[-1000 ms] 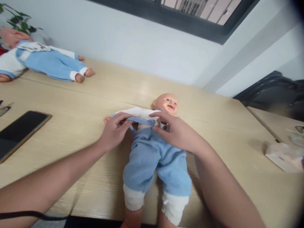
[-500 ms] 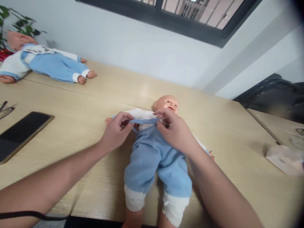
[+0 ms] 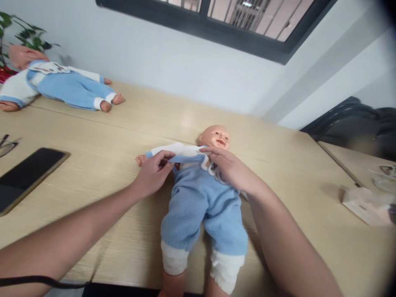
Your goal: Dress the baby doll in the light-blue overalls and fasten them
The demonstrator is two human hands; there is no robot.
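Note:
A baby doll (image 3: 206, 194) in light-blue plush trousers with white cuffs and a white top lies on its back, head away from me. My left hand (image 3: 158, 167) pinches one end of a flat light-blue fabric strap (image 3: 187, 158) by the doll's shoulder on the left. The strap stretches taut across the upper chest to a white, scalloped bib-like piece (image 3: 213, 168) with dark print. My right hand (image 3: 230, 167) lies over that piece below the doll's chin, fingers stretched out and partly covering it. What lies under its palm is hidden.
Another doll (image 3: 71, 88) in similar clothes lies at the back left beside a potted plant (image 3: 31, 37). On the left of the table (image 3: 102, 128) are a phone (image 3: 31, 177) and glasses (image 3: 8, 145). A pale box-like object (image 3: 366, 204) sits at the right. A dark cable (image 3: 43, 281) runs at lower left.
My right hand has let go of the strap's right end, its fingers straightening and settling over the chest. The printed white piece now shows. My left hand keeps its pinch.

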